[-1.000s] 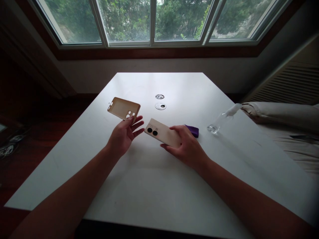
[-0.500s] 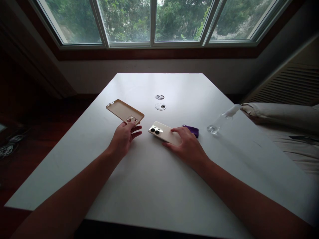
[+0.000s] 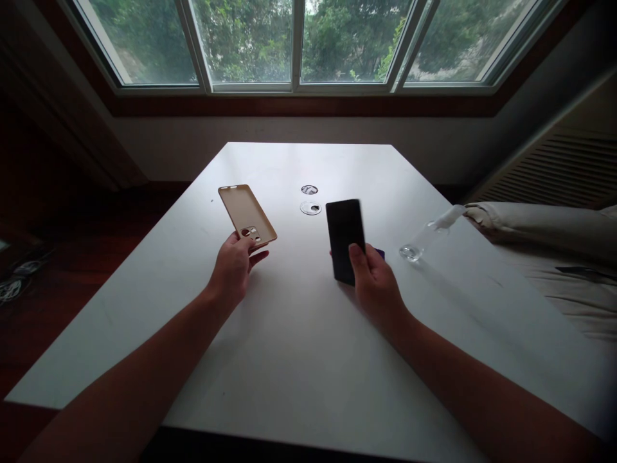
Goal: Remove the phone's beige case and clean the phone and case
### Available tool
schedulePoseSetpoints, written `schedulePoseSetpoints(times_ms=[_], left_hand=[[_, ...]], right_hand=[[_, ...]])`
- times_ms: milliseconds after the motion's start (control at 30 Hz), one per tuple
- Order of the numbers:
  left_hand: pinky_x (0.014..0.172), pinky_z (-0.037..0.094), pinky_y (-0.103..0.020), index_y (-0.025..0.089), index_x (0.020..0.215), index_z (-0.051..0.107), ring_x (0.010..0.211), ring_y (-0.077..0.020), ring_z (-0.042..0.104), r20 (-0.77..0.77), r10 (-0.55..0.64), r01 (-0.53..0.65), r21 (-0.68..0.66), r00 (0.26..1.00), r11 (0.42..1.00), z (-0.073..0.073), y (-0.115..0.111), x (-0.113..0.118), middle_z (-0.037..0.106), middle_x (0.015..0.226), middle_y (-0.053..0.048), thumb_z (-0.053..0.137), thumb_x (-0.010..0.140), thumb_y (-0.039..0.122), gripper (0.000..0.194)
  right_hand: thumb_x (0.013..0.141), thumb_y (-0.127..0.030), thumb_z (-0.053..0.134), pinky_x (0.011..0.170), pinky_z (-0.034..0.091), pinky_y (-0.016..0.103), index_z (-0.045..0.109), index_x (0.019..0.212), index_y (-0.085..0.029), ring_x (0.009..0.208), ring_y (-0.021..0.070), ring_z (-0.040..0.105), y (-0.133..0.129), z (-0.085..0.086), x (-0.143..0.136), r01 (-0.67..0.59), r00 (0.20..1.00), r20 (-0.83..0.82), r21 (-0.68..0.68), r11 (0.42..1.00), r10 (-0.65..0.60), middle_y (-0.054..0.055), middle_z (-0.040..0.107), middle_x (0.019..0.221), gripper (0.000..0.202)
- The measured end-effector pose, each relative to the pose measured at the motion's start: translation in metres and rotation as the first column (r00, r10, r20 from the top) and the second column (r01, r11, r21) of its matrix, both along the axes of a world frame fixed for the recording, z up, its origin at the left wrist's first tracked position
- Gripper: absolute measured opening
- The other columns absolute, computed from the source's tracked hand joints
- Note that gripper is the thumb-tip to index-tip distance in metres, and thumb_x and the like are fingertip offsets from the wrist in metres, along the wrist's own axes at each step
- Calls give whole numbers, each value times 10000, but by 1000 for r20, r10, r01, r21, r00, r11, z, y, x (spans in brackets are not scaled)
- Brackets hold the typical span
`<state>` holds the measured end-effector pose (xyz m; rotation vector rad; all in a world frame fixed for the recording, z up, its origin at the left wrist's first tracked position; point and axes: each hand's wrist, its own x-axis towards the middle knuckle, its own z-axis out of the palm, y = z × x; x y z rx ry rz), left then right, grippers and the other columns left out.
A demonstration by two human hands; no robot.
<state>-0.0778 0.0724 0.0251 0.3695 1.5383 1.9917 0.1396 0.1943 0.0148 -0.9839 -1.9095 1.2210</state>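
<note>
My left hand (image 3: 234, 267) pinches a tan phone case (image 3: 247, 211) by its camera-cutout end, with the hollow inner side facing me. The case is tilted above the table. My right hand (image 3: 378, 276) grips a smartphone (image 3: 344, 235) by its lower right part, thumb across the front. The phone's dark screen faces me and it is held fairly upright. Behind my right hand, a purple cloth-like item (image 3: 380, 253) on the table is mostly hidden. To the right lies a clear bottle (image 3: 424, 239) with a white top, on its side.
The white table (image 3: 270, 360) has two round fittings, a far one (image 3: 309, 190) and a nearer one (image 3: 310, 208), at its middle. A beige cushioned seat (image 3: 544, 238) adjoins the right edge. Windows (image 3: 245, 45) stand beyond, and cables (image 3: 19, 283) lie on the floor at left.
My right hand has lifted the phone off the table and turned it from its cream back to its dark screen. The case in my left hand has swung more upright.
</note>
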Motion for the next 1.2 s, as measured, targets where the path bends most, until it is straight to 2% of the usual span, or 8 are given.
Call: schedulePoseSetpoints(times_ms=[100, 200, 267, 367, 467, 700, 1100, 1200], left_hand=[[781, 603, -356, 176, 994, 634, 984, -224, 686, 4, -6, 6, -7, 1000, 1000, 0, 0, 0, 691, 1118, -90, 600, 745, 146, 254], [770, 599, -349, 176, 1002, 637, 982, -224, 687, 9, -15, 15, -7, 1000, 1000, 0, 0, 0, 690, 1128, -93, 605, 746, 155, 258], [765, 595, -343, 176, 1002, 638, 985, -225, 690, 10, -18, 18, -7, 1000, 1000, 0, 0, 0, 690, 1124, -92, 609, 746, 158, 258], [763, 590, -337, 173, 999, 641, 999, -231, 690, 10, -19, 19, -12, 1000, 1000, 0, 0, 1, 689, 1115, -92, 613, 748, 160, 253], [762, 587, -334, 170, 1001, 641, 1010, -236, 691, 16, -21, 22, -22, 1000, 1000, 2, -1, 2, 690, 1119, -97, 619, 751, 163, 251], [769, 584, -329, 176, 1006, 646, 1007, -231, 695, 24, -29, 30, -34, 999, 999, 3, -1, 2, 693, 1123, -96, 616, 758, 166, 251], [786, 575, -343, 178, 1024, 651, 1016, -238, 688, -2, -44, 44, -36, 999, 998, 3, -3, 3, 689, 1150, -103, 619, 770, 185, 256], [784, 572, -339, 176, 1017, 651, 1008, -233, 689, -2, -45, 45, -36, 999, 998, 3, -4, 3, 693, 1141, -99, 610, 771, 185, 249]], right_hand=[[940, -711, 480, 454, 522, 286, 645, 1033, -217, 607, 187, 618, 0, 1, 0, 28, 997, -63, -199, 980, -42, 24, 629, 766, 529], [905, -707, 546, 308, 436, 247, 644, 966, -211, 494, 161, 563, 1, -1, -3, 2, 998, -65, -305, 952, -23, -6, 566, 673, 510], [903, -664, 584, 281, 415, 229, 643, 971, -203, 475, 152, 557, 2, -4, -5, -47, 997, -80, -330, 943, 21, -10, 575, 663, 470], [899, -544, 654, 291, 426, 209, 635, 1088, -198, 492, 145, 582, 4, -7, -6, -139, 987, -125, -353, 925, 101, 0, 640, 724, 395], [877, -419, 699, 318, 446, 203, 592, 1246, -198, 516, 143, 609, 6, -10, -5, -193, 977, -155, -379, 905, 144, 5, 678, 789, 443], [860, -389, 701, 329, 471, 232, 480, 1444, -192, 510, 151, 608, 4, -11, -4, -186, 982, -105, -320, 929, 160, 8, 693, 818, 655], [864, -422, 666, 323, 433, 250, 449, 1497, -203, 409, 116, 507, 1, -12, -5, -167, 986, -57, -271, 948, 157, 30, 726, 851, 704], [876, -456, 652, 334, 431, 260, 416, 1512, -225, 425, 126, 525, 2, -13, -4, -114, 992, 26, -191, 975, 121, 60, 743, 942, 716]])
